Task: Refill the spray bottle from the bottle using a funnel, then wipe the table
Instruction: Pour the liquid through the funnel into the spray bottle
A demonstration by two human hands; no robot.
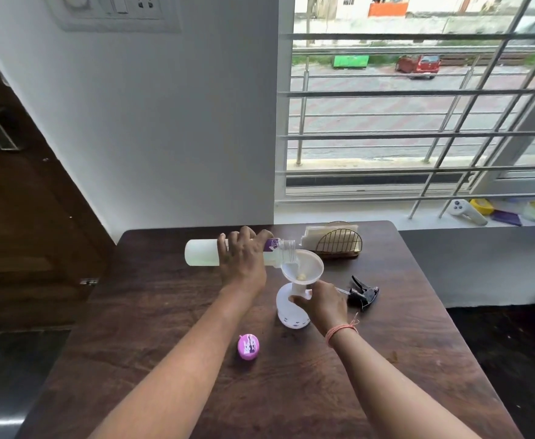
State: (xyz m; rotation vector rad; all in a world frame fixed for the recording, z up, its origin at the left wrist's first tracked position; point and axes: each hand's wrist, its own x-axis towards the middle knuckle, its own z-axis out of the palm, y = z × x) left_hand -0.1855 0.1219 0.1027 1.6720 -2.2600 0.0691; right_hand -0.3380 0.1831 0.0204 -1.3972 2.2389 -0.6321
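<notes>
My left hand [242, 264] grips a clear plastic bottle [201, 251] with a purple label, held almost level, its open mouth over a white funnel [304, 268]. The funnel sits in the neck of a white spray bottle [288, 312] standing upright on the dark wooden table [152, 312]. My right hand [323, 304] holds the spray bottle at its neck, just under the funnel. The black spray trigger head [362, 293] lies on the table to the right. The bottle's pink cap [248, 346] lies on the table in front.
A gold wire napkin holder [336, 240] with white napkins stands at the table's far edge, behind the funnel. The white wall and a barred window rise behind the table. A grey ledge [481, 264] lies to the right. Small objects sit on the windowsill [481, 210].
</notes>
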